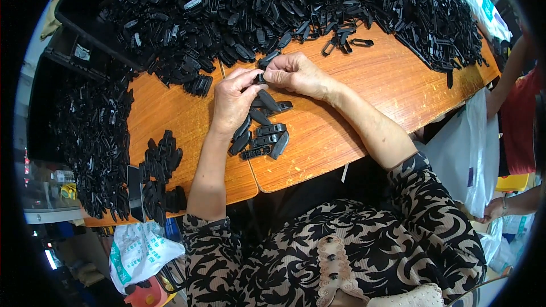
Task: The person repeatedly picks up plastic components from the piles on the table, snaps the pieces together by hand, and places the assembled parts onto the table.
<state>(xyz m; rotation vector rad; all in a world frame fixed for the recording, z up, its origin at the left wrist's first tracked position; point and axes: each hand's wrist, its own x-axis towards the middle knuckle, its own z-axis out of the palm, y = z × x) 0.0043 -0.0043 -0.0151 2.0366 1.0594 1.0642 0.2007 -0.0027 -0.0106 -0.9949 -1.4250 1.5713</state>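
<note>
Wooden table (364, 91): both hands' grip, left hand (233, 99) and right hand (296, 74), pinching black clip (260, 78); black tray (85, 8) (upper left) heaped with clips.

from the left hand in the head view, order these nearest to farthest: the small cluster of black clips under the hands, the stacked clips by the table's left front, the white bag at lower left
1. Small cluster of black clips, just right of the left hand.
2. Stacked clips, on the table toward the person's left.
3. White bag, below the table edge at lower left.
</note>
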